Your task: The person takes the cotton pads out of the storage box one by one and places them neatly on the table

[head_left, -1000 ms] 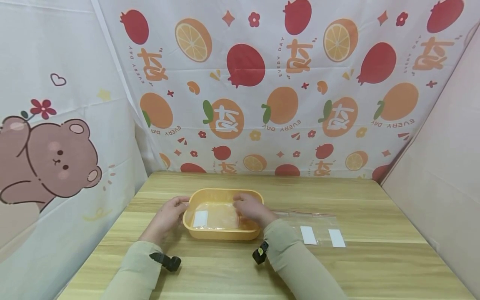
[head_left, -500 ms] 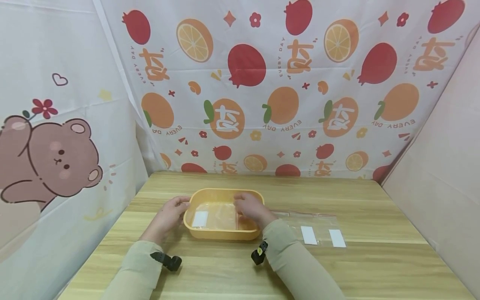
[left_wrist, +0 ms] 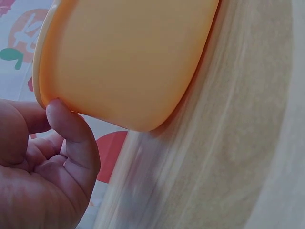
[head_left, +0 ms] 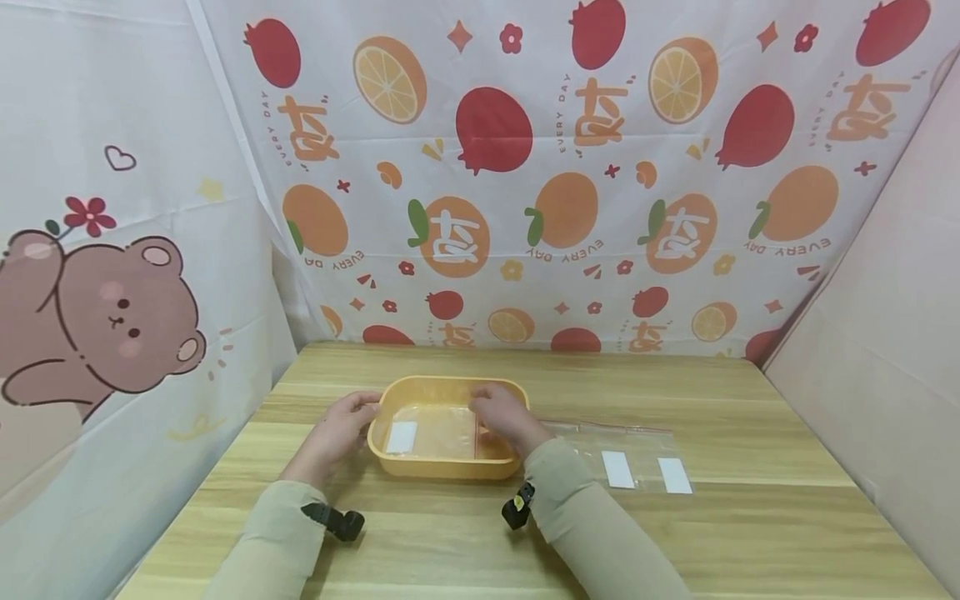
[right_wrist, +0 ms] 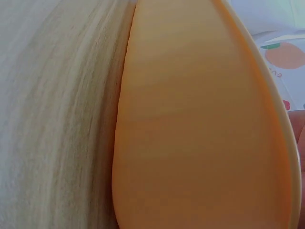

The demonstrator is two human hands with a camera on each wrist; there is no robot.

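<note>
A yellow plastic basin (head_left: 450,470) with rounded corners stands on the table in the head view. My left hand (head_left: 341,429) is at its left end, and the left wrist view shows thumb and finger pinching the rim. A clear zip bag (head_left: 441,433) with a white label and a red zip line lies inside the basin. My right hand (head_left: 504,415) reaches over the basin's right end, fingers bent near the bag's zip edge. Its fingertips are partly hidden, so a grip on the bag cannot be made out. The right wrist view shows mostly the basin's outer wall (right_wrist: 200,124).
Clear zip bags (head_left: 647,454) with white labels lie flat on the wooden table (head_left: 750,517), right of the basin, partly behind the right forearm. A fruit-print cloth (head_left: 495,225) hangs behind the table, with pale cloth at both sides.
The bag inside the basin has shifted slightly, and its red zip line shows more clearly beside the right hand. Both hands and the basin stay nearly where they were.
</note>
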